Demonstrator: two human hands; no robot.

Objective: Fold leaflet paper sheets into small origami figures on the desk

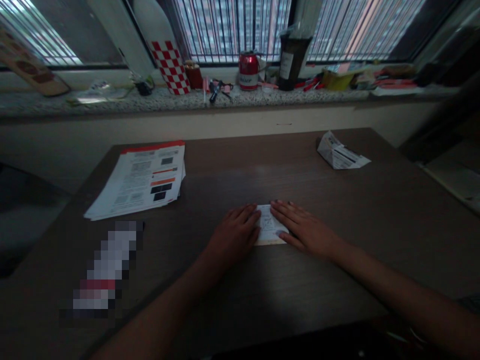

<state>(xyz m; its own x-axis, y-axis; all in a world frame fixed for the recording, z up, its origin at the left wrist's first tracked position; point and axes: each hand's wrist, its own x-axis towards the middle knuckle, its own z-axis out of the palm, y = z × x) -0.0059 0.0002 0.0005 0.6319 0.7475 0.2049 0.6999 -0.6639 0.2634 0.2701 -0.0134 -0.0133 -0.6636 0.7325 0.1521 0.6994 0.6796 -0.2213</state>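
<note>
Left hand (235, 231): unclenched, fingers on the left side of the white paper (268, 227)
White paper: on the bench (232, 172), between both hands — near edge crosswise; long axis unclear, sides covered
Right hand (304, 229): flattened over the paper's right side
Bench: brown, beneath the paper
Windowsill (240, 100): speckled, beyond the paper — barred windows (232, 30) above

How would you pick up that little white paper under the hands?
Probably pinch the middle of its near edge, coming in low from the person's side. The small printed paper lies flat, the left hand covers its left end and the right hand its right, but that edge's middle is bare.
</note>
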